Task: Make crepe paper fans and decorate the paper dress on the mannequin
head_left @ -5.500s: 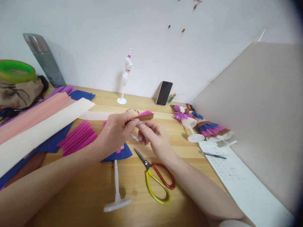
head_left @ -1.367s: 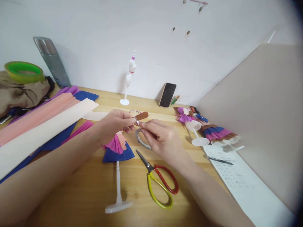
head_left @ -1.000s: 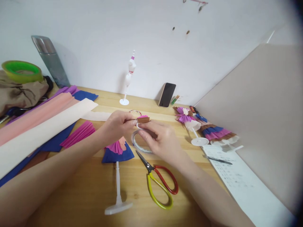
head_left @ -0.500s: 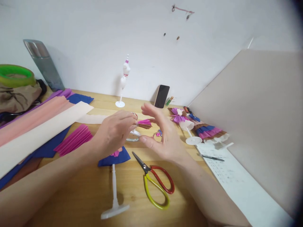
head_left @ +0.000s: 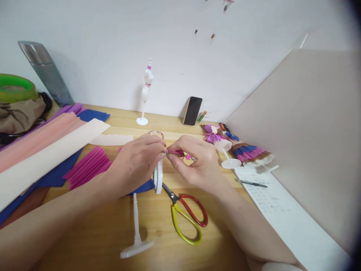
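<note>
Closes right hand [head_left: 199, 167] back onto small pink pleated paper bundle [head_left: 177, 153] pinched in left hand [head_left: 135, 165], dangles white tape roll [head_left: 158, 177] below, mid-wrap; calls for pressing tape snug.

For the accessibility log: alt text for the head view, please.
The left hand and right hand pinch a small folded pink paper piece above a wooden table, a white tape roll hanging just below. Scissors with red and yellow handles lie nearby.

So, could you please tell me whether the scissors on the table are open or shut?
Shut: the scissors lie flat on the table, their blades together as one dark point and the red and yellow handle loops close together.
</note>
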Demonstrator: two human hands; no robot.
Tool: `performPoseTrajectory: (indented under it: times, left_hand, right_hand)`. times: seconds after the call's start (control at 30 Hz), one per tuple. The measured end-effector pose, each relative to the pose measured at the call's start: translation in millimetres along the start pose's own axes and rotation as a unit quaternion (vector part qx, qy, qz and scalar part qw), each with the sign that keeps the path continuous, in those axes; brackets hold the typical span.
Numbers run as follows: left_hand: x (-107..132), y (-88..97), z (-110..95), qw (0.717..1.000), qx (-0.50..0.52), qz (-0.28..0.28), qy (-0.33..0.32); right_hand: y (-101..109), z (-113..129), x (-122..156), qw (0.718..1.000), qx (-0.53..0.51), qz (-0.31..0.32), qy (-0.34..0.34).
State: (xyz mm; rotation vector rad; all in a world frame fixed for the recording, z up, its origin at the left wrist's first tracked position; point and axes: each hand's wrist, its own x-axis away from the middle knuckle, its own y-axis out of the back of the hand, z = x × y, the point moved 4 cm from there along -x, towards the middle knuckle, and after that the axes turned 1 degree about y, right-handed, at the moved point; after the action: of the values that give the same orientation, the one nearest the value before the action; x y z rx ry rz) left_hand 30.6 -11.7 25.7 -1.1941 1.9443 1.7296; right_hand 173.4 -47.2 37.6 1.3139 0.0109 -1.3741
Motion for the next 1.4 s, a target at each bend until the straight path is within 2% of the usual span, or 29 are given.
performPoseTrajectory:
  times: [0.1,0.23,0.3,0.5,0.67,0.83,1.1,1.27,1.4]
  left_hand:
    - [0,2.4,-3,0.999,-0.038,0.029,0.014]
    - [0,2.6,-2,0.986,-0.074,0.124,0.08]
    - [0,2.0,0,0.981,-0.068,0.149,0.105]
    - [0,-2.4,4,0.978,0.011,0.146,0.15]
    - [-1,0.1,3,0.98,0.038,0.124,0.153]
    - [-4,2.7,4,0.977,0.045,0.145,0.15]
    - [-4,-0.1,5,0.962,0.065,0.179,0.196]
    - [-3,0.1,7,0.968,0.065,0.159,0.181]
    - [0,-2.3,11,0.973,0.093,0.142,0.157]
  right_hand:
    - [-1,-1,-1,1.0,-0.009,0.011,0.008]
    - [-3,-8,-2,0.997,-0.063,0.033,-0.015]
    - [-4,-13,-3,0.994,-0.096,0.042,-0.038]
    - [-3,-21,-1,0.992,-0.103,0.047,-0.059]
    - [-1,-22,-1,0.992,-0.096,0.049,-0.072]
    - [-2,-21,-1,0.992,-0.095,0.046,-0.074]
    - [-4,-15,-2,0.995,-0.076,0.047,-0.051]
    - [-4,-14,-2,0.995,-0.077,0.05,-0.032]
    - [-4,-16,-2,0.992,-0.092,0.076,-0.033]
